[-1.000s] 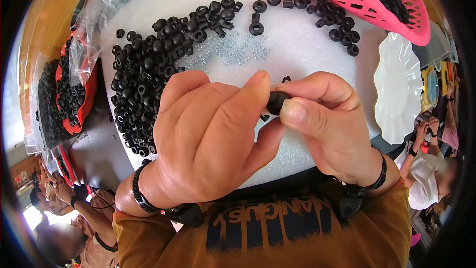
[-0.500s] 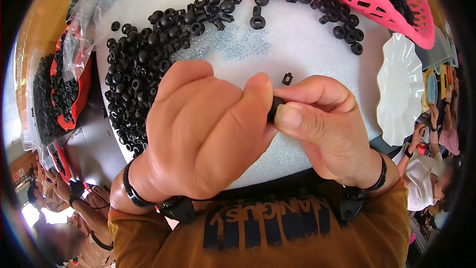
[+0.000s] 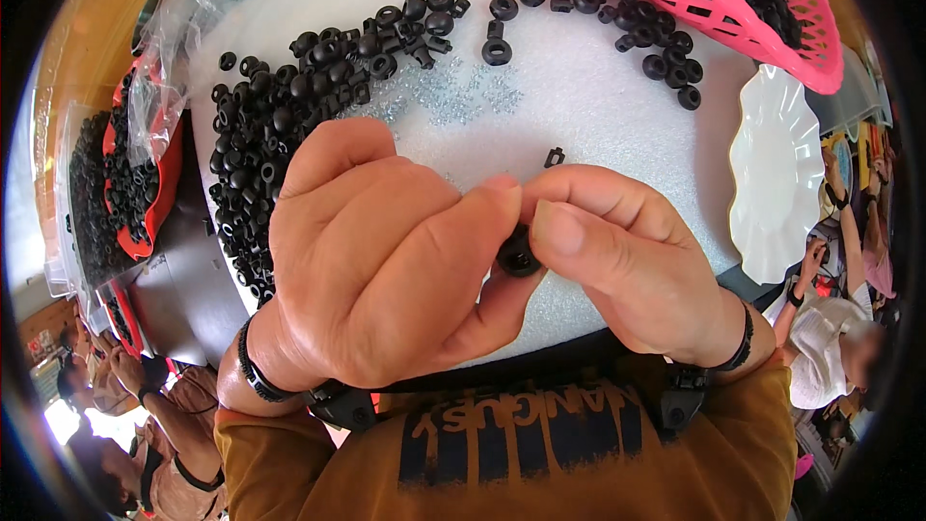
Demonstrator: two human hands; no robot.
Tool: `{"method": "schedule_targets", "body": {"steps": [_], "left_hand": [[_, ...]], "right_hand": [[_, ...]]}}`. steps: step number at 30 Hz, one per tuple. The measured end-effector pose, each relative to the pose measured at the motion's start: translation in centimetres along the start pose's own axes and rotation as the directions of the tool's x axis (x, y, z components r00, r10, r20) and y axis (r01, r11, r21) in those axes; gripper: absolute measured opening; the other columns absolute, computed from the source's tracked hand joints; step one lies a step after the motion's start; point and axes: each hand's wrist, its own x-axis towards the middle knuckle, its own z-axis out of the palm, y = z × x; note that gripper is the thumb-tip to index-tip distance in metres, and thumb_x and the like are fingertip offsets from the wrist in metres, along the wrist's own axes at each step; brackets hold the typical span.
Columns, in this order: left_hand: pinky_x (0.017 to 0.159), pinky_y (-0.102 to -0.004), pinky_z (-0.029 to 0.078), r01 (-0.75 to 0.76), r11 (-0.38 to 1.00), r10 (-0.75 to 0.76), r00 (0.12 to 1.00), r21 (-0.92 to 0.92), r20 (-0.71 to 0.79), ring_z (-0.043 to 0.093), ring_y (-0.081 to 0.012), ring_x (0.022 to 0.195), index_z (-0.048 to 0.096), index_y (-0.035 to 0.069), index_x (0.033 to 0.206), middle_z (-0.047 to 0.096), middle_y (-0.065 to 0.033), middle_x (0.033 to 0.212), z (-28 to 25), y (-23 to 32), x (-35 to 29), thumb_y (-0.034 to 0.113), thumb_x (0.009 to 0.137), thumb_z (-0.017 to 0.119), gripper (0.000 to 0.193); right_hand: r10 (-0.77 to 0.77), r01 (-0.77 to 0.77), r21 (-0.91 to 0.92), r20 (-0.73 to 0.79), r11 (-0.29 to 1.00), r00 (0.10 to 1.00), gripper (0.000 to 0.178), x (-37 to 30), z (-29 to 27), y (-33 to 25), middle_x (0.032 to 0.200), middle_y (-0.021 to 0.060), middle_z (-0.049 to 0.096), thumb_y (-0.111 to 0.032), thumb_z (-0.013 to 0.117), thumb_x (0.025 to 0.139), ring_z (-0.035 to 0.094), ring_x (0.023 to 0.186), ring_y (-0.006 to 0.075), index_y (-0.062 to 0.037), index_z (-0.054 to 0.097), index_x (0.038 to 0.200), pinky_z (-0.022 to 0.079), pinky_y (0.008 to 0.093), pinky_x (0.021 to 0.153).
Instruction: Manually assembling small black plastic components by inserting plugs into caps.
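In front of my body, both hands meet over a round black cord lock (image 3: 521,257), which shows an opening on its face. My left hand (image 3: 386,260) is closed, its thumb and fingertips at the part's left side; the fingers beneath are partly hidden. My right hand (image 3: 641,265) pinches it from the right between thumb and forefinger. Whether a smaller piece sits inside the cord lock, I cannot tell. Just beyond my fingertips, a small black frame-shaped plunger (image 3: 555,156) lies on the white foam sheet (image 3: 617,130).
A heap of black round shells and plungers (image 3: 280,125) covers the left. Tiny silvery pieces (image 3: 449,95) lie scattered at centre. More shells (image 3: 661,34) border a pink basket (image 3: 820,48). A white fluted dish (image 3: 776,174) stands right, a red tray (image 3: 164,188) left. People sit at both sides.
The cord lock has come down slightly and turned, so more of it shows with its opening visible. My left lower fingers have shifted beneath it, and my right thumb has moved up.
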Motion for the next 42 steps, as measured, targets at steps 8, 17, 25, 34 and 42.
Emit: {"method": "schedule_targets", "body": {"steps": [8, 17, 25, 34, 42], "left_hand": [[0.052, -0.0318, 0.037, 0.015, 1.000, -0.015, 0.998, 0.006, 0.064, 0.037, -0.0126, 0.043, 0.061, 0.001, 0.084, 0.039, 0.0030, 0.053, -0.1, 0.2, 0.0, 0.011, 0.052, 0.065, 0.033], [0.052, -0.0306, 0.037, -0.004, 0.998, 0.002, 0.999, 0.063, 0.042, 0.036, -0.0118, 0.043, 0.062, 0.002, 0.086, 0.036, 0.0042, 0.052, 0.0, 0.6, 0.0, 0.013, 0.055, 0.064, 0.033], [0.053, -0.0323, 0.037, 0.007, 0.999, -0.009, 0.999, 0.046, 0.041, 0.038, -0.0137, 0.045, 0.060, 0.002, 0.086, 0.039, 0.0028, 0.053, 0.2, 0.6, 0.0, 0.018, 0.060, 0.065, 0.031], [0.057, -0.0366, 0.039, -0.042, 0.992, 0.022, 0.986, 0.120, 0.164, 0.047, -0.0214, 0.053, 0.057, 0.002, 0.081, 0.050, -0.0053, 0.064, -0.6, 0.2, 0.5, 0.033, 0.066, 0.066, 0.036], [0.053, -0.0346, 0.040, -0.107, 0.981, 0.052, 0.947, 0.159, 0.316, 0.047, -0.0227, 0.051, 0.055, 0.000, 0.075, 0.049, -0.0058, 0.061, -0.9, 0.0, 0.4, 0.054, 0.071, 0.060, 0.054]], "right_hand": [[0.014, -0.017, 0.071, 0.042, 0.997, 0.999, 0.029, 0.1, -0.1, -0.2, 0.096, 0.0066, 0.060, -0.017, 0.052, 0.089, 0.052, 0.084, 0.0097, 0.0042, 0.055, 0.109, 0.043, 0.0244, 0.075], [0.006, -0.013, 0.128, 0.054, 0.992, 0.999, 0.024, 0.1, -0.7, 0.1, 0.093, 0.0084, 0.061, -0.011, 0.055, 0.086, 0.055, 0.082, 0.0117, 0.0040, 0.058, 0.105, 0.045, 0.0264, 0.074], [0.017, -0.021, 0.117, 0.036, 0.993, 0.999, 0.021, 0.0, -0.5, 0.3, 0.086, 0.0038, 0.063, -0.016, 0.058, 0.087, 0.054, 0.079, 0.0062, 0.0004, 0.061, 0.099, 0.043, 0.0209, 0.071], [0.047, -0.054, 0.125, 0.055, 0.991, 0.997, 0.021, 0.2, -0.7, 0.4, 0.080, -0.0003, 0.060, -0.019, 0.058, 0.086, 0.048, 0.070, 0.0045, -0.0012, 0.063, 0.097, 0.038, 0.0199, 0.063], [0.104, -0.106, 0.190, 0.022, 0.976, 0.994, 0.025, 0.4, -0.5, 0.8, 0.073, -0.0014, 0.057, -0.024, 0.060, 0.085, 0.045, 0.065, 0.0054, -0.0016, 0.063, 0.095, 0.037, 0.0202, 0.061]]}}
